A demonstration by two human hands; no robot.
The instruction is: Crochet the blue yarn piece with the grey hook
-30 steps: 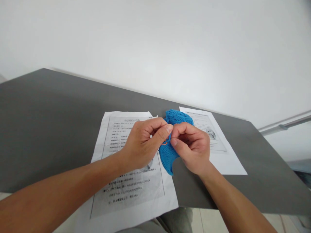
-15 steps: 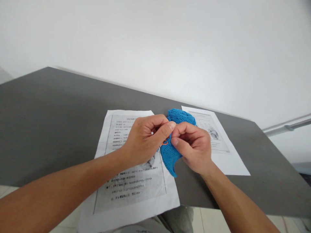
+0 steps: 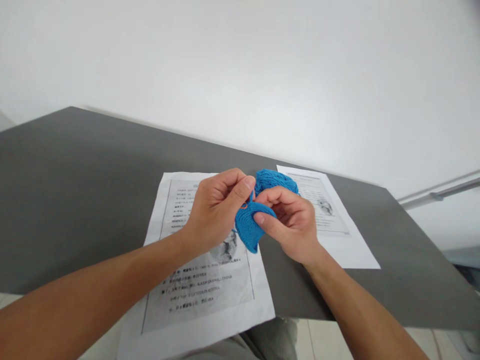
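A small curved piece of blue crochet (image 3: 248, 226) hangs between my hands above the table. My right hand (image 3: 290, 222) is closed on its right edge, thumb in front and fingers behind. With thumb and forefinger my left hand (image 3: 221, 205) pinches a blue yarn strand (image 3: 251, 195) that runs down to the top of the piece. A small orange loop, perhaps a stitch marker (image 3: 244, 205), sits at the piece's upper left, partly hidden by my left hand. Just behind my hands lies a bundle of blue yarn (image 3: 276, 181).
One printed sheet (image 3: 202, 300) lies under my left arm and hangs past the front edge of the grey table (image 3: 93, 200). Another printed sheet (image 3: 348, 250) lies to the right. A white wall (image 3: 240, 75) stands behind, with a metal rail (image 3: 442, 195) at the right.
My left hand has shifted up and left, away from the right, with the yarn strand now visible. My right hand has spread the crochet piece, which is turned and shows more of its face.
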